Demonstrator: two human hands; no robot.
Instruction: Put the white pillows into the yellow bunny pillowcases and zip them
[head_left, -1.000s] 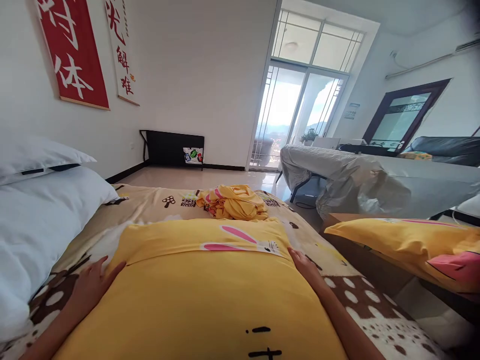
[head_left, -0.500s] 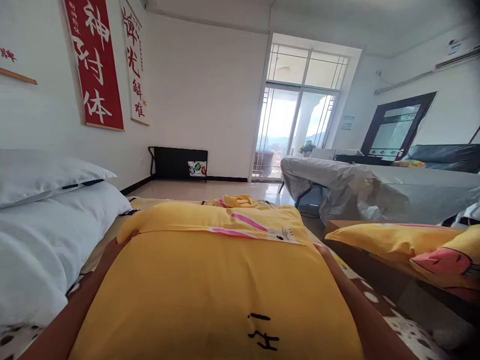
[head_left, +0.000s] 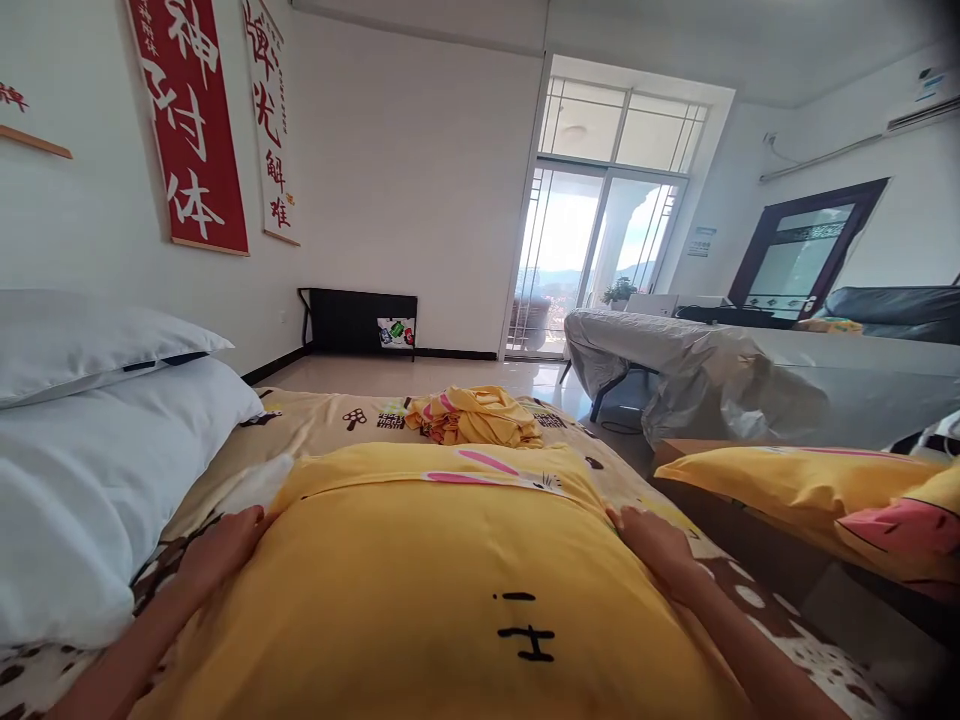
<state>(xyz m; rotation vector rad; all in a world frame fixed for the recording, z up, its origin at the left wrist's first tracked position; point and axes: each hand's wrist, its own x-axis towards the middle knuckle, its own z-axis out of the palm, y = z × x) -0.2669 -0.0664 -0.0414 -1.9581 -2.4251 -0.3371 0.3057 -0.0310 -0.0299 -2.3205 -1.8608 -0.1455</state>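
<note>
A large yellow pillow point(head_left: 420, 570) with "Hi" lettering and a pink-eared rabbit print fills the front middle of the view. Its pillowcase looks smooth and filled. On its left edge my left hand point(head_left: 238, 532) is closed, with the fingers curled round the cloth near the far corner. My right hand point(head_left: 651, 535) grips the opposite edge, also near the far corner. Under the pillow lies a patterned bedsheet point(head_left: 315, 425). Just beyond the pillow's far edge rests a crumpled bundle of yellow cloth point(head_left: 484, 415).
White pillows point(head_left: 67, 480) are stacked on the left. At the right, a yellow pillow point(head_left: 780, 485) with a pink patch lies over a brown surface. Behind it stands a plastic-covered table point(head_left: 675, 350). A black folded item point(head_left: 345, 322) leans against the far wall.
The yellow pillow's far edge has come down and nearer to me. Both hands now show at its sides, and the crumpled cloth behind has come into fuller view.
</note>
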